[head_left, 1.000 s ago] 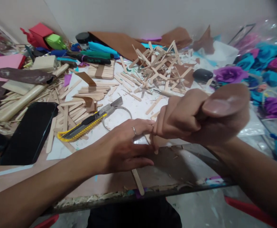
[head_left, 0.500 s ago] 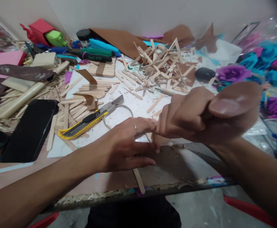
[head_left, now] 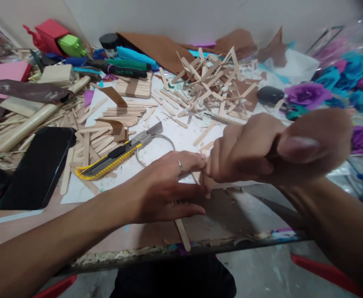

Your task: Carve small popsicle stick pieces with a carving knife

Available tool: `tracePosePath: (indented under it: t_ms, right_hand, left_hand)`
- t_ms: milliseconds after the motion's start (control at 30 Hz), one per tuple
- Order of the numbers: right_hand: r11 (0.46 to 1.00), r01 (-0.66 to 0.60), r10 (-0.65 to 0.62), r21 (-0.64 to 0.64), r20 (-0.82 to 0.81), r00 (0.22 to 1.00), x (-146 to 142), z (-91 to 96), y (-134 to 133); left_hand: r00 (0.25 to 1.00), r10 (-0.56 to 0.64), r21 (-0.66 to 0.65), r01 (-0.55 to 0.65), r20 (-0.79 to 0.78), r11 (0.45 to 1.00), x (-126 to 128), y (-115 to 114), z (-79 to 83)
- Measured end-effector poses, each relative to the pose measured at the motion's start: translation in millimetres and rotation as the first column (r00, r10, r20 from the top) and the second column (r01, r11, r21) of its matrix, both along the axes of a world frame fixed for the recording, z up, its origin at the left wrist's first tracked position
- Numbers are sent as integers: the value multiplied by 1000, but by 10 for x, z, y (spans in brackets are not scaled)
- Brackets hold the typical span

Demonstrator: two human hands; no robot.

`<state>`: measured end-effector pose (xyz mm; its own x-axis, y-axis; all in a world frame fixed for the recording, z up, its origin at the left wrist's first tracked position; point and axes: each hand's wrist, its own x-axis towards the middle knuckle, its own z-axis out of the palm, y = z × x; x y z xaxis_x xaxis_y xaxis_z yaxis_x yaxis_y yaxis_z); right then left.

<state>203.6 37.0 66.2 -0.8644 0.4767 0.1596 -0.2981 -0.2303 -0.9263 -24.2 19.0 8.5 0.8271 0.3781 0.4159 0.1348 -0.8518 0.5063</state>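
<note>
While loosely spread with thumb apart: left hand [head_left: 159, 186], over craft stick [head_left: 182, 234], visible on near side and reaching table edge [head_left: 225, 244]. Curled into tight fist, close against left hand: right hand [head_left: 259, 149]; cannot tell whether holding anything. Beyond left hand, leftward: yellow utility knife [head_left: 114, 159]; farther left, black phone [head_left: 37, 169]. Ahead of right hand: heap of craft sticks [head_left: 206, 78].
</note>
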Motion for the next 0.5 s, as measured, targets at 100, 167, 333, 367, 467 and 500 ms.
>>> tracePosePath:
  t_ms: [100, 167, 333, 367, 467, 500]
  right_hand:
    - [999, -26, 28, 42, -69, 997, -20, -11, 25]
    - [992, -92, 97, 88, -44, 994, -30, 0, 46]
    - [996, -67, 66, 56, 23, 998, -42, 33, 46]
    - [998, -42, 40, 50, 26, 999, -46, 29, 36]
    - [1000, -10, 10, 11, 27, 1000, -56, -7, 4]
    - [1000, -5, 6, -18, 21, 1000, -56, -25, -3]
  left_hand:
    - [1000, -4, -2, 4, 8, 1000, 8, 8, -10]
    - [1000, -19, -24, 19, -5, 1000, 11, 14, -18]
    - [999, -6, -9, 7, 40, 1000, 32, 10, -11]
    - [998, -3, -1, 3, 55, 1000, 38, 7, -12]
    - [995, -9, 34, 5, 101, 999, 51, 3, -33]
    - [994, -10, 51, 5, 106, 999, 52, 3, -43]
